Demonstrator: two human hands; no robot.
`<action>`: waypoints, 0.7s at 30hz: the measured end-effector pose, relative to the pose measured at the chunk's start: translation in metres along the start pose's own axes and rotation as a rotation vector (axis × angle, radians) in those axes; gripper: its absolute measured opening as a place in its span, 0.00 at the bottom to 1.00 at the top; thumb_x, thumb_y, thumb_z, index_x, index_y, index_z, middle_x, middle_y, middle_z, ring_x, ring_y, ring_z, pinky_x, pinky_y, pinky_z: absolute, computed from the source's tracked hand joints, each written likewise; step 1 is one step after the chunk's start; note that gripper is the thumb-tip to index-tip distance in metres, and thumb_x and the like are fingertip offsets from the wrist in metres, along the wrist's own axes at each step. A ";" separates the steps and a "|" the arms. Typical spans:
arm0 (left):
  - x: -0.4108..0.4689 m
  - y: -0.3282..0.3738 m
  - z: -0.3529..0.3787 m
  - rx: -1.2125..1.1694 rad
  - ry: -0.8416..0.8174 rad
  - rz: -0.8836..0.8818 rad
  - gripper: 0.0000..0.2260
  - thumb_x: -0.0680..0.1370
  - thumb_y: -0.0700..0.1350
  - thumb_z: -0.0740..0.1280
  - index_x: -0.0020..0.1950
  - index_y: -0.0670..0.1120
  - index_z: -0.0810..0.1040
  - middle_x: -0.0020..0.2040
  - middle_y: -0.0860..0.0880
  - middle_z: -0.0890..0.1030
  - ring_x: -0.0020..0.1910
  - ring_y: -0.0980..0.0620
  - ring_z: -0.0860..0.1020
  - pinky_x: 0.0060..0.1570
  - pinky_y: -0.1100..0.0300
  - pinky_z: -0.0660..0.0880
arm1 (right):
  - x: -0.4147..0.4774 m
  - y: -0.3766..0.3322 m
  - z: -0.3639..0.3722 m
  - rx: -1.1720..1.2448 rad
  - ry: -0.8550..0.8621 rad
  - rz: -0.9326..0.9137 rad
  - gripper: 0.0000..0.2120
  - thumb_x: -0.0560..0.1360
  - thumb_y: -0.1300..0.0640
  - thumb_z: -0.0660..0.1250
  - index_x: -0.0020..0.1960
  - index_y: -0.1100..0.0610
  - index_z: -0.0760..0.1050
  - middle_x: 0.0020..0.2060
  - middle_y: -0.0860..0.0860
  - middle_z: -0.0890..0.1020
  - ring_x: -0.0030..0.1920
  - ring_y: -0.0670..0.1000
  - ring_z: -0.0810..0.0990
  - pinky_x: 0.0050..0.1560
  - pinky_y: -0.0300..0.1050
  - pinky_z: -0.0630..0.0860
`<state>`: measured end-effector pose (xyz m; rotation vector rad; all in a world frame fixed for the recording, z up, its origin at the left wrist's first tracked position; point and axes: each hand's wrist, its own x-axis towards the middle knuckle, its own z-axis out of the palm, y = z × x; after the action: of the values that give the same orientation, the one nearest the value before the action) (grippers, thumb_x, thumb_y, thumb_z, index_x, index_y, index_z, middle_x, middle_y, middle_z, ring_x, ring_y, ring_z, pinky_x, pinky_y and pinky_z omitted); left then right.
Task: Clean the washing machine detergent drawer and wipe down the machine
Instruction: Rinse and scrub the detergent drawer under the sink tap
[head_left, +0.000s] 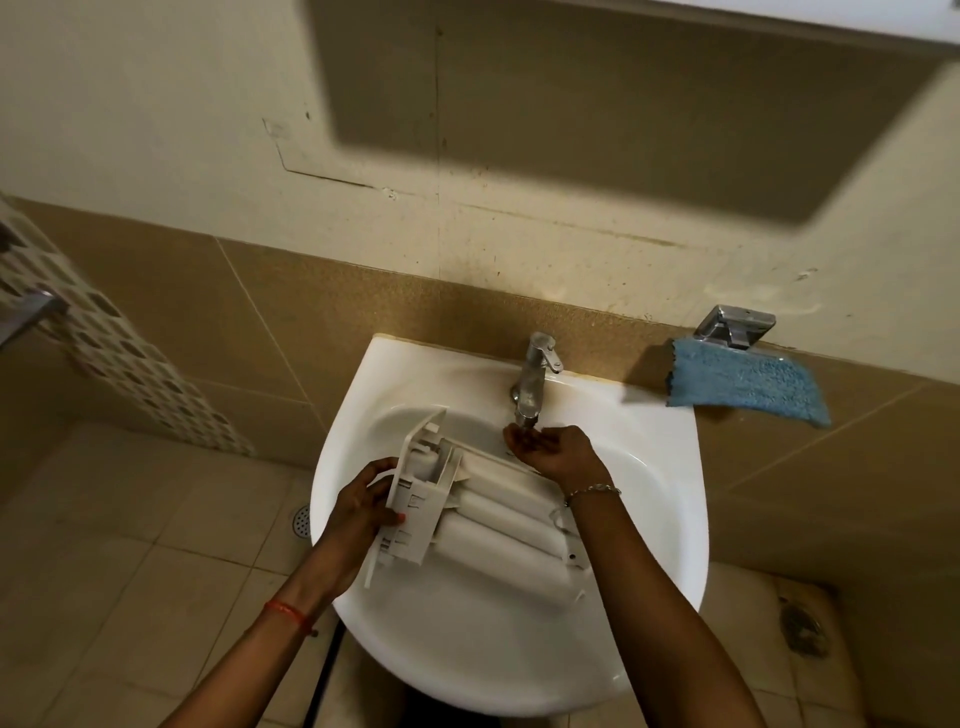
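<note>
Detergent drawer (483, 509) was lying tilted in the white sink (519, 649), front panel up on the left. Left grip (363, 506) was clamped on that panel end, right grip (556, 452) was loosely cupped just under the tap (535, 379) spout, holding nothing. Blue cloth (748, 387) hung on the wall off to the right

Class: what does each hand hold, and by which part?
The left hand grips the detergent drawer by its front-panel end. The right hand curls at the tap spout; whether it grips cannot be told.

detergent drawer (467, 512) | white plastic (underside up) | tilted in sink (670, 519)
</note>
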<state>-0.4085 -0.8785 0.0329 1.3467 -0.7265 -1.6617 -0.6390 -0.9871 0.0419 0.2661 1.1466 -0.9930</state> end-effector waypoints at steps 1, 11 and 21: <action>0.000 0.000 0.000 0.009 0.001 0.000 0.26 0.68 0.23 0.61 0.59 0.48 0.73 0.50 0.43 0.82 0.49 0.44 0.80 0.41 0.55 0.80 | 0.001 0.002 0.003 -0.009 -0.017 0.008 0.15 0.79 0.68 0.46 0.44 0.70 0.70 0.41 0.64 0.73 0.50 0.63 0.73 0.61 0.53 0.66; 0.002 0.004 0.003 0.039 0.025 -0.003 0.27 0.69 0.21 0.57 0.59 0.47 0.72 0.49 0.44 0.82 0.47 0.46 0.80 0.39 0.57 0.80 | -0.013 -0.022 -0.016 -0.387 -0.097 0.023 0.11 0.71 0.69 0.50 0.34 0.59 0.65 0.24 0.55 0.69 0.31 0.51 0.64 0.33 0.39 0.61; 0.004 0.007 0.004 0.045 0.031 0.004 0.26 0.69 0.21 0.58 0.56 0.48 0.73 0.43 0.48 0.84 0.43 0.50 0.82 0.35 0.60 0.79 | -0.060 -0.049 -0.042 -1.377 0.081 -0.367 0.14 0.76 0.64 0.57 0.37 0.67 0.77 0.24 0.58 0.80 0.23 0.47 0.78 0.26 0.37 0.67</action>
<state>-0.4108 -0.8857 0.0373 1.3987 -0.7516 -1.6265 -0.7074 -0.9570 0.0893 -1.0369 1.7286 -0.3070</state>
